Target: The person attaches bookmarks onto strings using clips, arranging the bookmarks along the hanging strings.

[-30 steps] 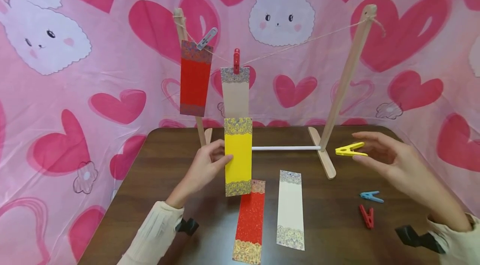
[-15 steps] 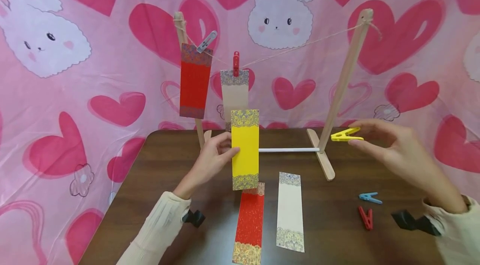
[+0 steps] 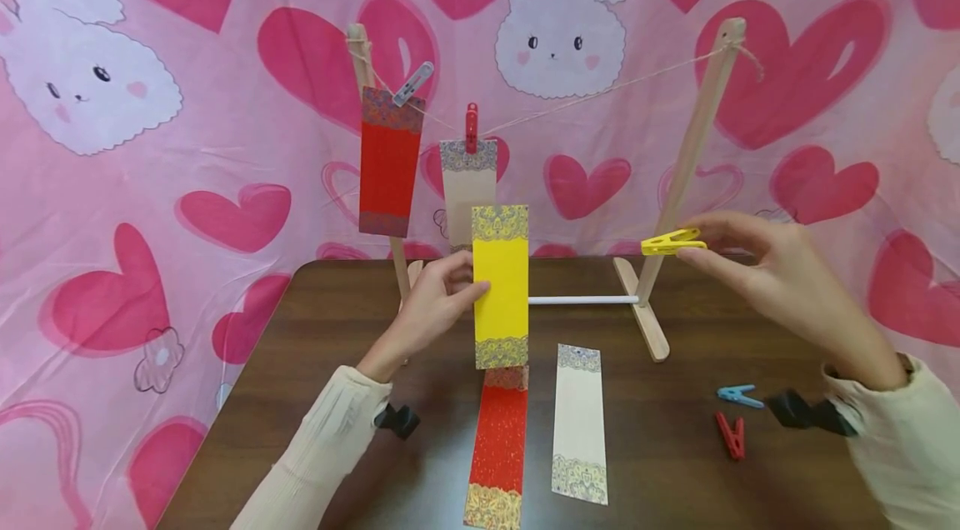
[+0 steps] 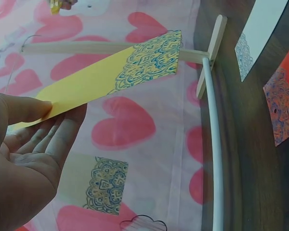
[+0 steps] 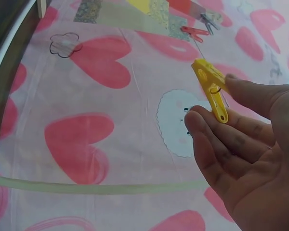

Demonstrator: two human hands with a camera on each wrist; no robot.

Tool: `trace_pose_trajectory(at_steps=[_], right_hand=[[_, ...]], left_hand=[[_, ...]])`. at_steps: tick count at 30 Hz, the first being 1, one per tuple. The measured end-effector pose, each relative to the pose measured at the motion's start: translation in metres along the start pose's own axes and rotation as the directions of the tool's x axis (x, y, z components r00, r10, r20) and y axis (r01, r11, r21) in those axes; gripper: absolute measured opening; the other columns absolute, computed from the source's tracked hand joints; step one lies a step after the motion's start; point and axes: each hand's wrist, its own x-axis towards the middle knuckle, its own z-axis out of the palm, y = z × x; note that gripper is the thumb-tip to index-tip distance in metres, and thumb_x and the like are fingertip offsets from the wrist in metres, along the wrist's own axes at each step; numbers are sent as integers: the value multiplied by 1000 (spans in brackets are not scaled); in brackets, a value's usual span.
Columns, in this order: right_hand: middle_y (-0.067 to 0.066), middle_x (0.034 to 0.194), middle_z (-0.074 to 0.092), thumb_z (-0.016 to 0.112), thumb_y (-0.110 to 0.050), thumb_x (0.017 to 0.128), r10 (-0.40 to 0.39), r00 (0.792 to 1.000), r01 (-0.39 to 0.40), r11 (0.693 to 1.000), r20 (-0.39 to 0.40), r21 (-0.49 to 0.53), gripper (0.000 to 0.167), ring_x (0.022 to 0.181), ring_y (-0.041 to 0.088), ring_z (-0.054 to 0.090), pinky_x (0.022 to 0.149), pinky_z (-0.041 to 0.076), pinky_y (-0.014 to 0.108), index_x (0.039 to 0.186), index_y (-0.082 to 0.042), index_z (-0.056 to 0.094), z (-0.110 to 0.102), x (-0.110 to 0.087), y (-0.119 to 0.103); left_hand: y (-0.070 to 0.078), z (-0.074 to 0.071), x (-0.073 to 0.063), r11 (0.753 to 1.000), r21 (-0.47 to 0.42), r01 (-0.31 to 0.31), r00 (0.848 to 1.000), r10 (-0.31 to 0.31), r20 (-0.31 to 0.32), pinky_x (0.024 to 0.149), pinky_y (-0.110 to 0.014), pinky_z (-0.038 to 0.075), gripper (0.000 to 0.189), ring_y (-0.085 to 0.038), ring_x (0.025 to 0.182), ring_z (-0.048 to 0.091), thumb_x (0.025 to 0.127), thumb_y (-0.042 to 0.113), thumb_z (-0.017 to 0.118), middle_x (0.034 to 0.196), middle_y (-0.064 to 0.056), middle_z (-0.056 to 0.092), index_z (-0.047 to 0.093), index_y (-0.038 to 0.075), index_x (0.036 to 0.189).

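My left hand pinches the left edge of a yellow card with lace-patterned ends, between thumb and fingers. The card is upright, in front of a hanging white card. In the left wrist view the thumb lies on the face of the yellow card. Off to the right, my right hand pinches a yellow clothespin by its handles, level with the card. The right wrist view shows this clothespin between thumb and fingers, its tip pointing away from the palm.
A string runs between two wooden posts. A grey clothespin holds a red card; a red clothespin holds the white one. On the table lie a red card, a white card and blue and red clothespins.
My left hand has brought the yellow card up and to the right. My right hand, still holding the yellow clothespin, has moved up and to the left.
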Motion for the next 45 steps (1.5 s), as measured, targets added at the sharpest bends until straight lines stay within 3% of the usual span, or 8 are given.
trace_pose_trajectory(at_steps=[7, 11, 15, 22, 30, 35, 41, 45], right_hand=[[-11, 88, 70, 82, -11, 82, -32, 999, 31, 999, -40, -33, 32, 79, 1, 58, 63, 46, 8, 113, -18, 74, 1, 13, -6], [-9, 90, 70, 83, -8, 80, -51, 997, 51, 999, -51, -10, 41, 79, 1, 60, 65, 46, 8, 119, -16, 71, 2, 20, -11], [-6, 92, 71, 85, -3, 77, -64, 995, 67, 997, -76, 36, 46, 80, 4, 63, 67, 47, 8, 119, -16, 70, 2, 28, -16], [-7, 94, 71, 83, -11, 81, -40, 997, 43, 998, -69, 43, 33, 84, 8, 61, 66, 47, 11, 112, -17, 73, 0, 41, -25], [-4, 95, 70, 82, -12, 82, -104, 992, 106, 994, -69, 27, 28, 79, 9, 63, 66, 49, 10, 107, -9, 69, 1, 64, -37], [-2, 96, 70, 80, -13, 84, -133, 990, 135, 990, -48, 29, 28, 80, 9, 61, 74, 48, 9, 109, -7, 68, 3, 82, -46], [2, 92, 72, 81, -7, 83, -249, 967, 250, 968, -57, 9, 25, 76, 3, 61, 77, 48, 9, 104, -1, 68, 12, 103, -52], [3, 92, 73, 80, -7, 83, -294, 952, 294, 956, -80, -11, 23, 74, 1, 61, 78, 50, 9, 100, 1, 68, 16, 116, -58]], left_hand=[[7, -1, 6, 1000, -17, 1, 1000, -1, -8, 82, -36, 59, 31, -21, 100, 72, 93, 8, 70, 115, -10, 69, 61, 4, 122], [9, -1, 10, 1000, 6, -10, 1000, 10, -20, 85, -33, 57, 30, -19, 101, 72, 93, 9, 70, 115, -8, 69, 62, 5, 121], [12, 1, 17, 999, -38, 1, 1000, 0, 1, 84, -35, 58, 30, -22, 99, 72, 93, 9, 70, 114, -11, 70, 61, 4, 121], [19, 3, 33, 997, -73, 4, 1000, -2, 29, 78, -38, 60, 29, -26, 93, 72, 94, 8, 68, 112, -14, 70, 61, 2, 122], [24, 7, 46, 997, -69, -14, 999, 17, 36, 78, -38, 60, 29, -24, 94, 72, 95, 9, 67, 112, -11, 69, 61, 4, 122], [31, 7, 56, 997, -67, -22, 999, 24, 29, 77, -38, 60, 29, -24, 94, 71, 95, 6, 65, 112, -12, 69, 60, 2, 123], [34, 9, 67, 998, -25, -51, 999, 51, 11, 75, -35, 60, 25, -25, 92, 71, 94, 5, 66, 106, -15, 70, 61, 0, 119], [33, 11, 74, 998, -8, -58, 998, 58, -4, 81, -34, 59, 25, -25, 93, 70, 94, 6, 67, 106, -15, 70, 63, 1, 118]])
